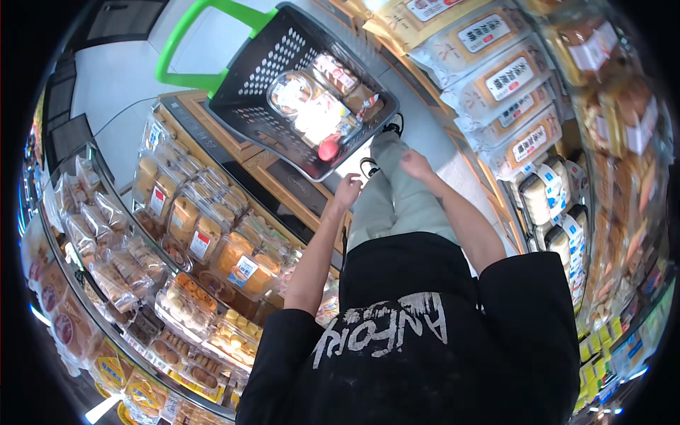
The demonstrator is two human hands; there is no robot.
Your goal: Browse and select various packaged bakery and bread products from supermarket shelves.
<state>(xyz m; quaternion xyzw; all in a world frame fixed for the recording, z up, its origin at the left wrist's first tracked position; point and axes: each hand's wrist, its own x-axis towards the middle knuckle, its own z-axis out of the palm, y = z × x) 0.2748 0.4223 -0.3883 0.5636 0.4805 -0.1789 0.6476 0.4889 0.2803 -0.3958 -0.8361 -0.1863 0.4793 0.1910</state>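
My left hand (348, 190) hangs in front of my left thigh, fingers loosely bent, with nothing seen in it. Just below and right of it in the picture stands my grey-green trouser leg. My right hand (417, 164) is curled beside my right leg; its fingers are partly hidden and I see no object in it. Before me on the floor is a black plastic shopping basket (249, 87) with a green handle (164, 58), apart from both hands. Inside lie a round clear tub (291, 94), packaged baked goods (334, 71) and a red round item (328, 151). Glare washes out the middle.
To the left, a display shelf holds clear boxes of buns (247, 265) and bagged pastries (119, 276). On the right, stacked packs with printed labels (504, 79) and packaged white rolls (536, 199) line a wood-edged shelf. Grey floor tiles (430, 125) run between the two.
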